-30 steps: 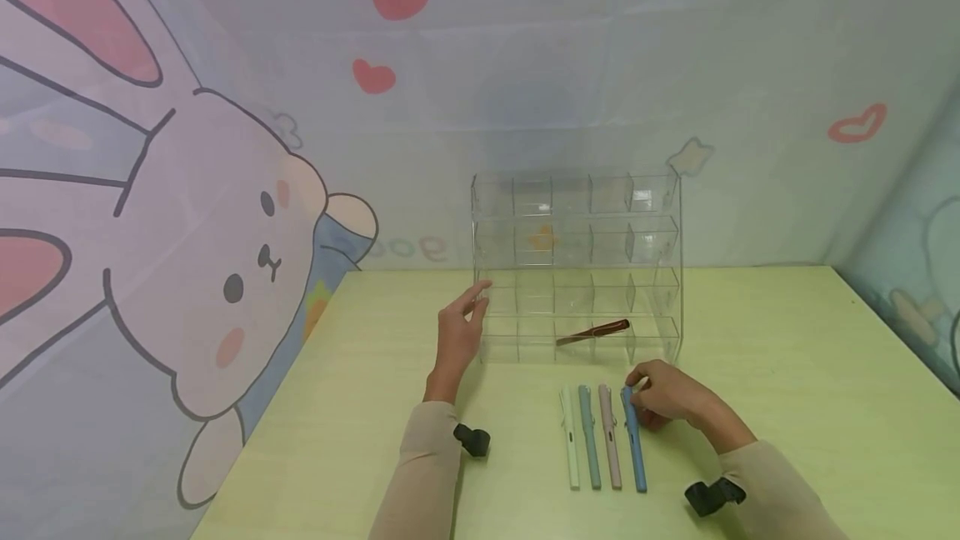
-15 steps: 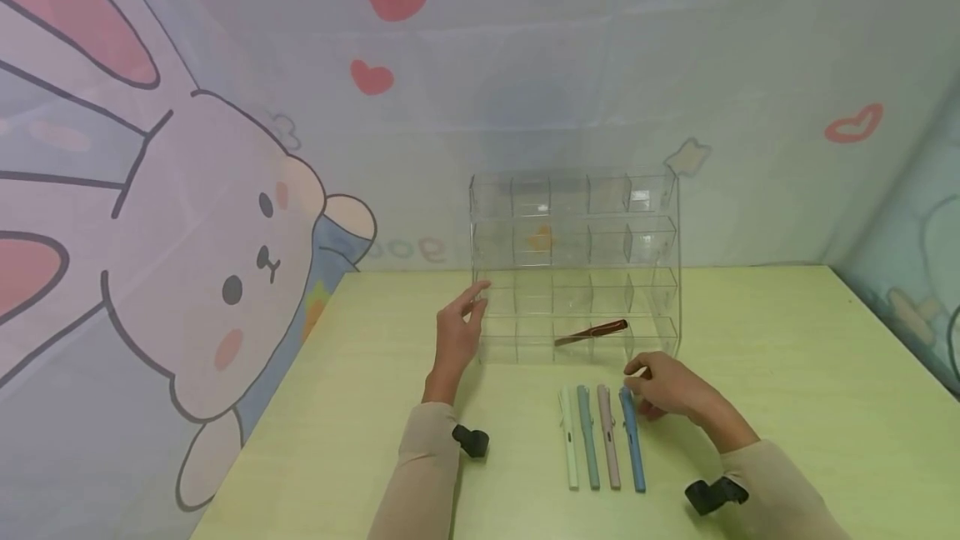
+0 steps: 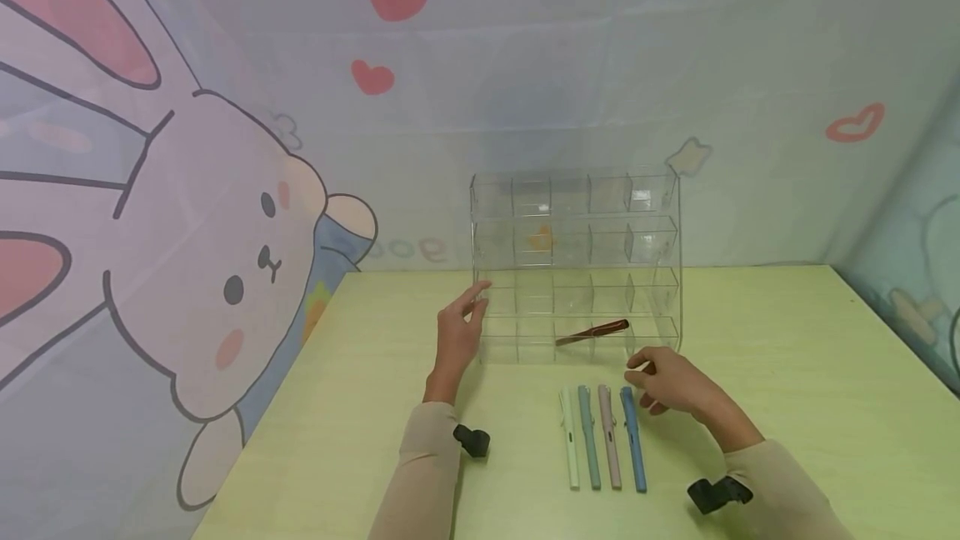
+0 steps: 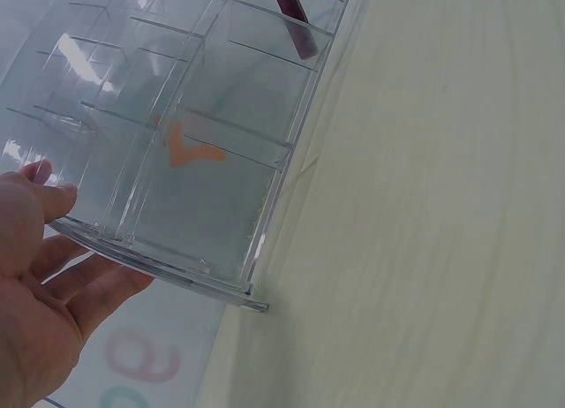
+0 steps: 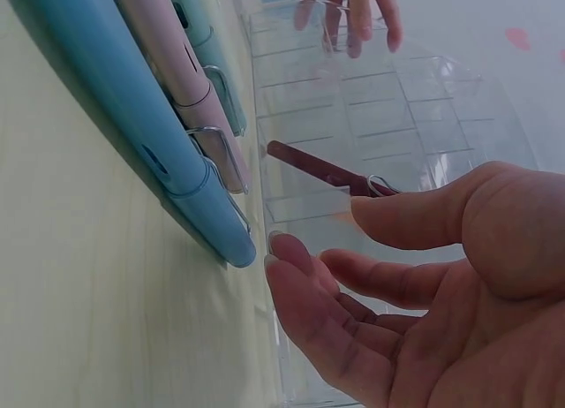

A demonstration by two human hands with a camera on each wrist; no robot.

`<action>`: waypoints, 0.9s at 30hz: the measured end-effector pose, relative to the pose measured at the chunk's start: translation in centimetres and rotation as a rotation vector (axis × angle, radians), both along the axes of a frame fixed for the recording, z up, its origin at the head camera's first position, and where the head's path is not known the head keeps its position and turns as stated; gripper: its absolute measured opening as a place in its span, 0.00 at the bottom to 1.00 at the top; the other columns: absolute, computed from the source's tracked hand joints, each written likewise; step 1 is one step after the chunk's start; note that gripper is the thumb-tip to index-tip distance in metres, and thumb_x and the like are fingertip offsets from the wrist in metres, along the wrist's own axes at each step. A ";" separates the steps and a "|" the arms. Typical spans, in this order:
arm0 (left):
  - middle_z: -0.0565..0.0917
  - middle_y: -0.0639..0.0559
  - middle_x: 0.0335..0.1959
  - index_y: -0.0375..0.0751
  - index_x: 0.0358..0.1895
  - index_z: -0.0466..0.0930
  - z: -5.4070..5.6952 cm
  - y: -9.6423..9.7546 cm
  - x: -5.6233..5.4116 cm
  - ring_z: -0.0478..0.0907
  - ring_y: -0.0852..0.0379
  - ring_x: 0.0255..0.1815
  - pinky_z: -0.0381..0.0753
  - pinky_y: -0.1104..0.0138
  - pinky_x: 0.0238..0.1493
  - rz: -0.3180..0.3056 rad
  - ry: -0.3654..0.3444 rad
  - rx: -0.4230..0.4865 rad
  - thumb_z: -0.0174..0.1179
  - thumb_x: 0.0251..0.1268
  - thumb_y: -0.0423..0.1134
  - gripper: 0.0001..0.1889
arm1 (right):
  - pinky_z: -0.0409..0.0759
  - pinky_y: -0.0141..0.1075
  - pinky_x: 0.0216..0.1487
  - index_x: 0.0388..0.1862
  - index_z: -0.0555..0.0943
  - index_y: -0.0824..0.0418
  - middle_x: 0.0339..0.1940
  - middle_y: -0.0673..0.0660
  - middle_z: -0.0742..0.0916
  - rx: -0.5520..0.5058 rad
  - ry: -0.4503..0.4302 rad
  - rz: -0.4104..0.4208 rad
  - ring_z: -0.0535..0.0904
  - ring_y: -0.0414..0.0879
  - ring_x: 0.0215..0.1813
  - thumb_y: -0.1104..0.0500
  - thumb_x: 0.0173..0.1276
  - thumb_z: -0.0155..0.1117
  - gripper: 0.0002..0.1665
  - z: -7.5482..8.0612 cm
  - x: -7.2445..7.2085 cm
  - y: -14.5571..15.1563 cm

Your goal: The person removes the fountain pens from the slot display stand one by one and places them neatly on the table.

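A clear acrylic display rack (image 3: 534, 294) with tiers of compartments stands on the table. My left hand (image 3: 457, 336) grips its left side panel; in the left wrist view the thumb and fingers lie on opposite faces of the panel. A dark red pen (image 3: 592, 332) lies slanted in the rack's bottom tier. In front, side by side, are a pale green pen (image 3: 570, 440), a green pen (image 3: 589, 440), a pink pen (image 3: 610, 440) and a blue pen (image 3: 634, 444). My right hand (image 3: 675, 382) hovers beside the blue pen's capped end, fingers loosely bent around nothing.
The pale yellow-green table (image 3: 787, 373) extends to both sides of the rack. Behind it hangs a cloth backdrop (image 3: 570, 48) printed with a rabbit and hearts. Each forearm wears a small black camera, such as the left camera (image 3: 472, 441).
My right hand has come away from the blue pen, rising slightly toward the rack, and its fingers have loosened. The pens lie as before; the left hand stays on the rack.
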State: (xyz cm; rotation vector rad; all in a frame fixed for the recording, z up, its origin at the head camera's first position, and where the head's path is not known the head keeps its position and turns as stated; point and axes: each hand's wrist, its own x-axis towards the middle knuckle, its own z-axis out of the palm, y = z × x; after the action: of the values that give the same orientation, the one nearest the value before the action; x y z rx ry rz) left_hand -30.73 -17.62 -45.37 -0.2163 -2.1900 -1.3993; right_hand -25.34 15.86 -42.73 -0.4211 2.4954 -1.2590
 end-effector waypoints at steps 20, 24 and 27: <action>0.79 0.47 0.64 0.47 0.62 0.82 0.1 0.0 0.2 0.79 0.41 0.60 0.76 0.49 0.61 -0.005 -0.004 0.015 0.58 0.75 0.37 0.16 | 0.85 0.45 0.34 0.64 0.68 0.79 0.46 0.70 0.82 -0.049 0.027 -0.037 0.84 0.54 0.36 0.60 0.78 0.55 0.25 0.1 0.0 0.0; 0.80 0.47 0.64 0.45 0.61 0.83 0.0 0.0 0.1 0.79 0.41 0.60 0.76 0.50 0.61 0.002 0.002 0.011 0.59 0.75 0.36 0.15 | 0.85 0.45 0.36 0.65 0.68 0.77 0.45 0.68 0.81 -0.073 0.077 -0.063 0.84 0.56 0.38 0.59 0.78 0.57 0.27 0.1 0.0 0.0; 0.80 0.47 0.63 0.45 0.61 0.83 0.1 0.0 0.0 0.80 0.41 0.59 0.76 0.49 0.61 0.000 0.006 0.013 0.58 0.75 0.36 0.15 | 0.85 0.46 0.38 0.65 0.69 0.76 0.46 0.66 0.80 -0.086 0.183 -0.096 0.83 0.58 0.44 0.59 0.76 0.59 0.27 0.1 -0.1 -0.1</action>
State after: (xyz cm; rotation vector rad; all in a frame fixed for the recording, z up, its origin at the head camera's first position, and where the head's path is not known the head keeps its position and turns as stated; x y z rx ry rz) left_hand -30.71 -17.60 -45.32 -0.2157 -2.1759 -1.4104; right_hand -25.45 15.73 -42.63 -0.4607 2.6482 -1.4281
